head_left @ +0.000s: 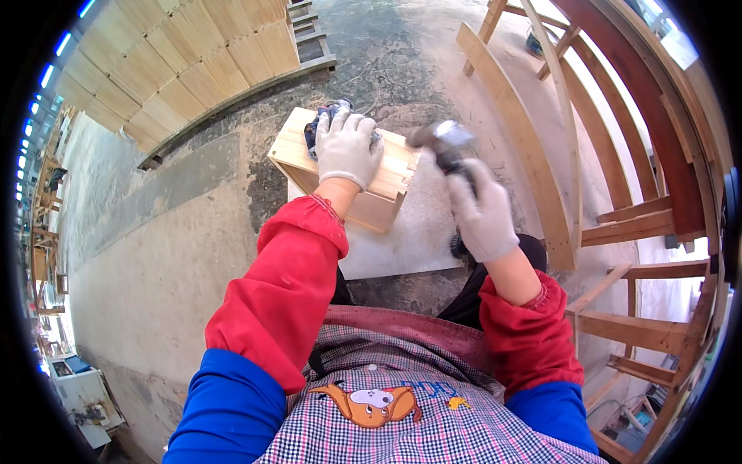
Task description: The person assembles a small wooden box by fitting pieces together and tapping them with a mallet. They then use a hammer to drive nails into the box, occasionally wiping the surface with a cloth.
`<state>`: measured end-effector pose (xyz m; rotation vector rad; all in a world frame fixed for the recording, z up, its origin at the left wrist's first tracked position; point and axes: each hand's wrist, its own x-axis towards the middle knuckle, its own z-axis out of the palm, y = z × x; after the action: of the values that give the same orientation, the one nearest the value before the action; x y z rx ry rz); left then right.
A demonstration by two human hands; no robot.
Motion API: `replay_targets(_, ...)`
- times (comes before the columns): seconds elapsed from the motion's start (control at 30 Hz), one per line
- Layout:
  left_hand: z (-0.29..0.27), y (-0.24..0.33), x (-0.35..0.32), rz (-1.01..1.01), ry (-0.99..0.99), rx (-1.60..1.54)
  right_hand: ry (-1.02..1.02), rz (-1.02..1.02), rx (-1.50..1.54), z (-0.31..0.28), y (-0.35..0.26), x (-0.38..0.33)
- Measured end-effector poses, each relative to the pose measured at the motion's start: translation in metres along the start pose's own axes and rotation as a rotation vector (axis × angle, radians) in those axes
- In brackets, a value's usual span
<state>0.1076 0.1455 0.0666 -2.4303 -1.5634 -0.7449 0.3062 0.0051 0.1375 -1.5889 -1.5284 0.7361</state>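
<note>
The gloved left hand (348, 147) presses flat on the wooden box (340, 174), which rests on a pale slab (417, 232). The right hand (481, 216) grips a raised hammer (444, 143) (blurred). Judged mid-assembly; the next blow needs aim at the finger-jointed corner.

A wooden box (348, 174) sits on a flat slab (421, 232) on the floor, straight ahead of the person. The left hand (345, 147) rests on top of the box, and the right hand (481, 216), just right of it, grips a hammer (444, 143) above the slab. Stacked panels (178, 69) lie behind to the left, and timber frames (618, 216) stand to the right.
</note>
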Motion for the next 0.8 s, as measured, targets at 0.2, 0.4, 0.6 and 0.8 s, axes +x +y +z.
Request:
replay_targets(0.2,-0.001,-0.002,-0.005,-0.021,-0.021,0.002,-0.078,0.096,-0.085,-0.015,-0.005,0.017)
replay_targets(0.4,0.0,0.002,-0.002,0.008,0.025,-0.027,-0.096,0.029,-0.17,-0.003,0.017,0.021)
replay_targets(0.6,0.001,-0.003,-0.004,0.023,0.041,-0.004,-0.038,0.089,-0.198,-0.025,0.0,0.034)
replay_targets(0.8,0.001,-0.002,0.0,0.03,0.016,-0.004,-0.026,0.022,-0.279,0.003,0.05,0.048)
